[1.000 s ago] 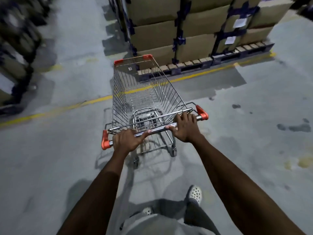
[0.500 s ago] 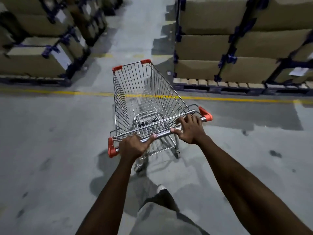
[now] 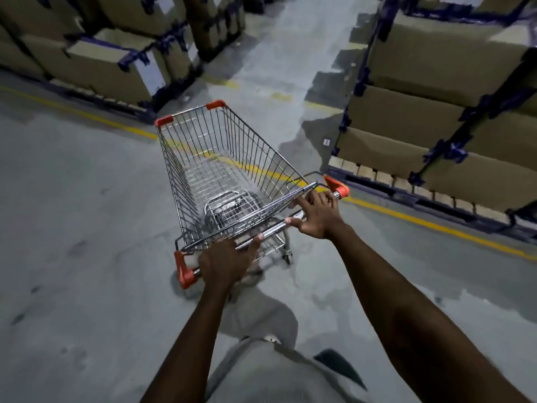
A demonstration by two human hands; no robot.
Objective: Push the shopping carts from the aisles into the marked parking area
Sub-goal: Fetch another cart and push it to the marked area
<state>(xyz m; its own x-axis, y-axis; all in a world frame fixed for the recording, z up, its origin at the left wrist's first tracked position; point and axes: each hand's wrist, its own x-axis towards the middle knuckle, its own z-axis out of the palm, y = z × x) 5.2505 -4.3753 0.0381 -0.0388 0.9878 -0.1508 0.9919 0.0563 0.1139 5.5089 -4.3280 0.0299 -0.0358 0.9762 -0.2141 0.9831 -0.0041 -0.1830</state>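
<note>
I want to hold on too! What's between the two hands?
Only bare metal handle bar between the left hand and right hand, in the head view.

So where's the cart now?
Centre of the head view, the shopping cart sits over the yellow line, nose toward the aisle between the box stacks.

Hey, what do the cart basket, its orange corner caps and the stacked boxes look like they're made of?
Cart basket: metal wire, likely chromed or zinc-plated steel; thin crossing rods with a bright silver shine.
Orange corner caps: probably moulded plastic; solid colour, rounded, dull sheen.
Stacked boxes: brown cardboard, matte, bound with dark straps; blur hides finer detail.
</note>
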